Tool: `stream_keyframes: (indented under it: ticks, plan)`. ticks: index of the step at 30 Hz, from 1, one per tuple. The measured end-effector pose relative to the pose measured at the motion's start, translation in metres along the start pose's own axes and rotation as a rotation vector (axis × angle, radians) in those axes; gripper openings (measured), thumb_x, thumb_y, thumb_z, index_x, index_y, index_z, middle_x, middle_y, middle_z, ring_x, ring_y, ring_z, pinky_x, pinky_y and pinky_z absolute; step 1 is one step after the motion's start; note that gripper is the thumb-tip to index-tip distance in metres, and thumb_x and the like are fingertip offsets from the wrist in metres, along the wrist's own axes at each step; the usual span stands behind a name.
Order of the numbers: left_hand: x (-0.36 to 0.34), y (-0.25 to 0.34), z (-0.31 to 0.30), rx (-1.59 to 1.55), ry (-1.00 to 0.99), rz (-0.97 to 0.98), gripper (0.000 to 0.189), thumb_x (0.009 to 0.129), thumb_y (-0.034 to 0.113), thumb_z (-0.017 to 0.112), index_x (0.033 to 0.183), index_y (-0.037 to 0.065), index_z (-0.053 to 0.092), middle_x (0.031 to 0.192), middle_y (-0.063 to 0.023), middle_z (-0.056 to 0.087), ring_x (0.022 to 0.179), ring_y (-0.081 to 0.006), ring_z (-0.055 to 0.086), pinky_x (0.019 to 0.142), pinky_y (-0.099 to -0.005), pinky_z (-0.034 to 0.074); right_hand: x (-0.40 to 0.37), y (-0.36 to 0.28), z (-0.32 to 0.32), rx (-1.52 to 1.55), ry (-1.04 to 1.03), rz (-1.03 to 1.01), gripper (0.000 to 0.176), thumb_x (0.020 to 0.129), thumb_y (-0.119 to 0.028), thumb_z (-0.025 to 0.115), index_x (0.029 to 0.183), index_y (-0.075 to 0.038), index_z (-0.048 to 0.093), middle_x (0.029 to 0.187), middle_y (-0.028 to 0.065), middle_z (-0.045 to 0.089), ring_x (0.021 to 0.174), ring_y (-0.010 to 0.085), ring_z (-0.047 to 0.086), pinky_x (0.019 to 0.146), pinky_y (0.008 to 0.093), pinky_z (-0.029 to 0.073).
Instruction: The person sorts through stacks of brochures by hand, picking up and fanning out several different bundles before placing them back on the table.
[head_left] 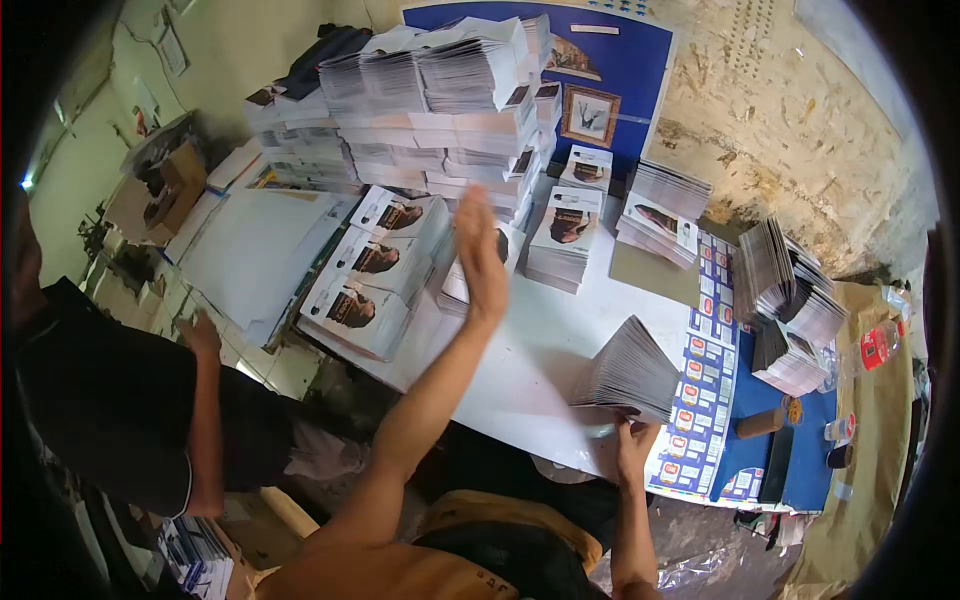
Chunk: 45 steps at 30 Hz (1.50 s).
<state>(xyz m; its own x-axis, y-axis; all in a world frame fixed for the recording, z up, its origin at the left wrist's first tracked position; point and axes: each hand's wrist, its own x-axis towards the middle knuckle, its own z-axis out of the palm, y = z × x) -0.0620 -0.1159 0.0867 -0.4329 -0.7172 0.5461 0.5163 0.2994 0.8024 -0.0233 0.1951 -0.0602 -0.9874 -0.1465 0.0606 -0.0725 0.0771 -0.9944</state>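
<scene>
My left hand (480, 260) is raised with its fingers stretched out, slightly blurred, and holds nothing. In this view it overlaps a stack of booklets (455, 287) with a dark-haired portrait on the cover. Low on the white table (505, 375), my right hand (635, 445) grips the near edge of a fanned stack of booklets (630, 375). The thumb shows at that edge, while the other fingers are partly hidden beneath. Left of my raised hand lie three more portrait-topped stacks (375, 258) in a row.
Tall piles of booklets (440, 100) rise at the back. More stacks (565, 235) stand right of my left hand, and others (790, 300) lie on the right side. A plastic bottle (880, 345) and a brown cup (760, 423) are there too. A person in black (110, 400) stands at left.
</scene>
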Motion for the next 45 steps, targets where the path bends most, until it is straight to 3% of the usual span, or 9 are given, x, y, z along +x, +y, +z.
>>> stream_keyframes:
  ticks: [7,9,15,19,21,25,36,40,45]
  plan:
    - [0.104,-0.017,-0.09,1.477,-0.38,-0.144,0.067,0.085,0.054,0.052,0.114,-0.006,0.058,0.12,-0.0268,0.056,0.116,-0.0383,0.051,0.099,-0.0461,0.039,0.008,0.032,-0.001,0.206,-0.1,0.0,0.07,0.071,0.007,0.059,0.134,0.0,0.03,0.117,0.0102,0.044,0.111,0.0198,0.046,0.095,0.031,0.039]
    - [0.103,-0.037,-0.103,1.506,-0.198,-0.357,0.074,0.088,0.058,0.046,0.126,-0.006,0.052,0.124,-0.0271,0.054,0.12,-0.0402,0.049,0.103,-0.0446,0.036,0.008,0.03,0.004,0.254,-0.093,-0.034,0.064,0.07,0.007,0.057,0.129,-0.001,0.033,0.114,0.009,0.043,0.109,0.0175,0.044,0.096,0.0302,0.038]
    - [0.048,0.001,0.075,0.601,-1.267,-0.239,0.089,0.086,0.067,0.042,0.135,-0.007,0.04,0.13,-0.0299,0.049,0.122,-0.0427,0.047,0.104,-0.041,0.035,0.007,0.013,0.005,0.11,-0.09,-0.056,0.058,0.069,0.002,0.062,0.123,0.001,0.04,0.11,0.0102,0.047,0.103,0.0188,0.048,0.092,0.0321,0.039]
    - [0.031,-0.075,0.226,1.033,-0.892,-0.192,0.085,0.088,0.069,0.036,0.143,0.003,0.034,0.148,-0.0222,0.029,0.136,-0.0245,0.033,0.11,-0.0314,0.025,0.004,0.009,0.01,0.174,-0.014,-0.115,0.061,0.068,0.0,0.064,0.124,0.0,0.039,0.113,0.0121,0.048,0.107,0.0209,0.048,0.094,0.0326,0.038]
    - [0.011,-0.024,0.259,0.115,-1.411,-0.54,0.089,0.087,0.071,0.035,0.148,0.007,0.02,0.154,-0.0172,0.015,0.141,-0.0259,0.023,0.113,-0.0351,0.02,0.006,-0.008,0.009,0.047,0.012,-0.225,0.064,0.068,-0.001,0.065,0.126,0.001,0.037,0.117,0.0141,0.047,0.116,0.0226,0.044,0.101,0.0344,0.033]
    - [-0.02,0.045,0.311,0.388,-1.701,-0.342,0.091,0.086,0.077,0.023,0.147,0.009,0.027,0.151,-0.0162,0.027,0.138,-0.031,0.029,0.112,-0.0384,0.024,0.011,-0.015,0.011,0.078,-0.018,-0.236,0.064,0.068,-0.002,0.065,0.126,0.002,0.037,0.118,0.0141,0.046,0.115,0.0227,0.044,0.101,0.0351,0.033]
    - [-0.102,-0.045,0.044,-0.414,-0.849,-0.49,0.075,0.096,0.06,0.015,0.149,0.008,0.019,0.154,-0.01,0.021,0.143,-0.0232,0.014,0.115,-0.0405,0.004,0.0,0.051,-0.004,0.194,-0.064,0.011,0.084,0.074,0.001,0.061,0.146,0.003,0.016,0.137,0.0158,0.036,0.123,0.0242,0.04,0.105,0.034,0.032]
    - [-0.164,-0.041,0.004,-0.39,-0.855,-0.395,0.083,0.094,0.064,0.021,0.149,0.002,0.012,0.155,-0.0104,0.017,0.144,-0.0219,0.009,0.115,-0.0354,0.006,0.002,0.021,0.008,0.093,-0.017,-0.04,0.041,0.087,-0.008,0.059,0.124,0.003,0.044,0.106,0.0117,0.057,0.091,0.0202,0.057,0.086,0.031,0.044]
    - [-0.186,-0.017,0.032,-0.535,-0.73,-0.463,0.092,0.09,0.069,0.028,0.149,0.002,0.009,0.156,-0.0114,0.012,0.144,-0.0218,0.008,0.115,-0.036,0.009,0.002,-0.012,0.02,0.194,0.187,0.167,0.043,0.088,-0.005,0.057,0.127,0.005,0.04,0.119,0.0174,0.053,0.109,0.025,0.055,0.098,0.0364,0.043]
